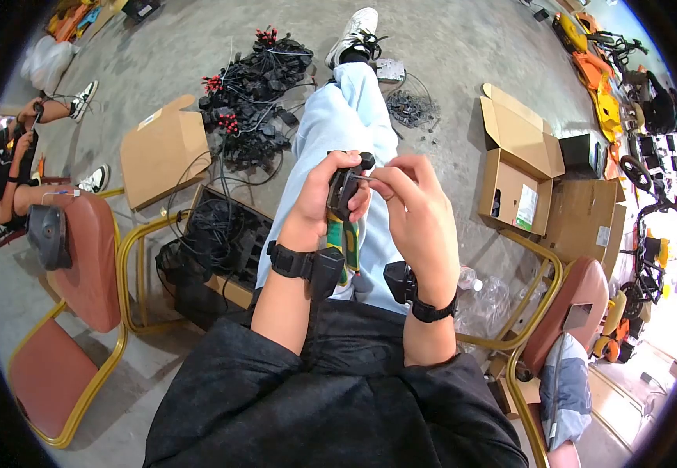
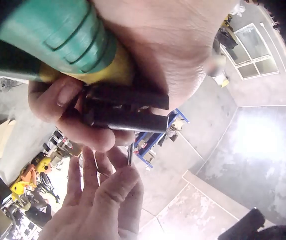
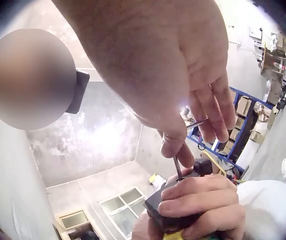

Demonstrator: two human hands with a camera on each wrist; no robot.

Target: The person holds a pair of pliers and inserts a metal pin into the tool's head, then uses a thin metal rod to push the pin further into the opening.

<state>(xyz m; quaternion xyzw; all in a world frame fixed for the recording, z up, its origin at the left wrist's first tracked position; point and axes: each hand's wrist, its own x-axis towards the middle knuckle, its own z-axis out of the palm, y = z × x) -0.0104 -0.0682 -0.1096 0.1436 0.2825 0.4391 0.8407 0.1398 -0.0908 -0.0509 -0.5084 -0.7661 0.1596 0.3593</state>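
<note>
My left hand [image 1: 316, 195] grips a plier-like tool with green and yellow handles [image 1: 342, 243] and a blocky black head [image 1: 341, 191]. Seen from the left wrist, the head's two dark parallel bars [image 2: 128, 110] stick out past the fingers, with a gap between them. Between thumb and forefinger my right hand [image 1: 422, 210] pinches a thin metal rod [image 3: 177, 167]. The rod's lower end meets the black head in the right wrist view. My right hand's other fingers [image 3: 215, 110] are loosely extended. Both hands are above the lap, wearing black wrist cameras.
Black parts and cables [image 1: 252, 109] lie heaped on the floor ahead. An open carton [image 1: 518, 168] stands to the right, a box of black cables [image 1: 225, 234] to the left. Chairs [image 1: 88, 265] flank me on both sides. Another person [image 1: 22, 160] sits at far left.
</note>
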